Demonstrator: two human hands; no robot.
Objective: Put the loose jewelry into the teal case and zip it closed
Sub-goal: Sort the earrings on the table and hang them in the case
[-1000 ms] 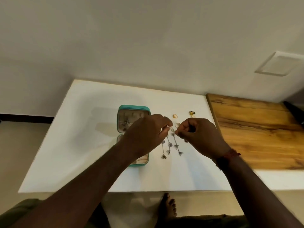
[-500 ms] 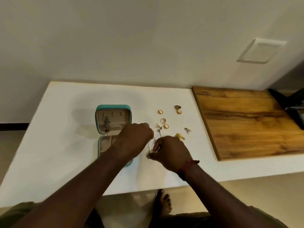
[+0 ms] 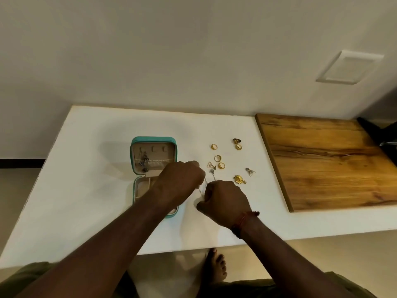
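Note:
The teal case (image 3: 153,140) lies open on the white table (image 3: 90,173), its beige lid showing silver earrings (image 3: 144,162) hung inside. My left hand (image 3: 179,182) hovers over the case's lower half, fingers curled and pinching the top of a thin silver dangle earring (image 3: 204,186). My right hand (image 3: 224,201) sits just right of it, fingers curled around the same earring's lower end. Another silver dangle earring (image 3: 213,173) lies beside them. Loose gold rings (image 3: 217,158), a triangle earring (image 3: 209,164) and a gold pendant (image 3: 239,179) lie to the right.
A wooden board (image 3: 328,160) covers the table's right side. More pieces lie near it: a gold ring (image 3: 214,146), a dark-topped ring (image 3: 237,141) and a second triangle earring (image 3: 250,172). A bare foot (image 3: 214,267) shows below the table edge. A wall runs behind.
The view swung so everything shifted left in frame. Both hands drew nearer the table's front edge while holding a silver earring; since half a second ago little has moved.

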